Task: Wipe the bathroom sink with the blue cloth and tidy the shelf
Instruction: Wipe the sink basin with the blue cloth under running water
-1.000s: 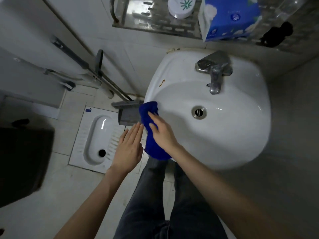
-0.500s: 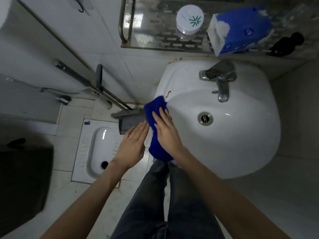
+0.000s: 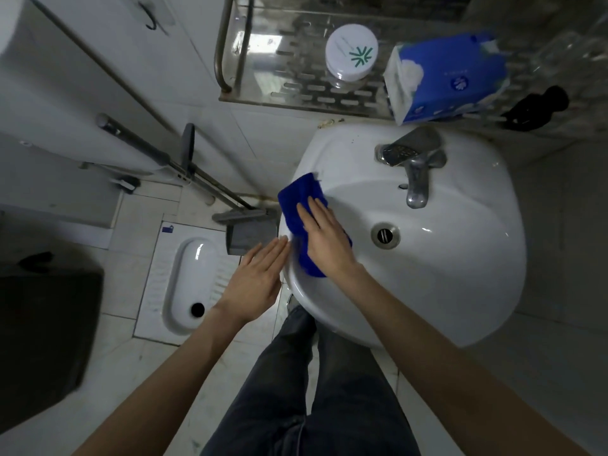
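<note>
The blue cloth [image 3: 301, 209] lies on the left rim of the white sink [image 3: 444, 274]. My right hand [image 3: 324, 238] presses flat on the cloth with straight fingers. My left hand [image 3: 256, 281] is open, fingers straight, its fingertips at the sink's outer left edge beside the cloth. Above the sink hangs a slotted metal shelf [image 3: 296, 80]. On it stand a white-lidded jar [image 3: 351, 54], a blue tissue pack [image 3: 447, 77] and a small black item [image 3: 536, 108].
A chrome tap [image 3: 413, 162] stands at the back of the basin, the drain [image 3: 385, 234] in its middle. Left of the sink on the floor are a grey dustpan [image 3: 250, 233], a long handle [image 3: 158, 156] and a squat toilet [image 3: 194, 281]. My legs are below.
My right hand has slid the cloth up along the left rim toward the back of the sink, covering a brown mark there. My left hand has followed at the sink's edge.
</note>
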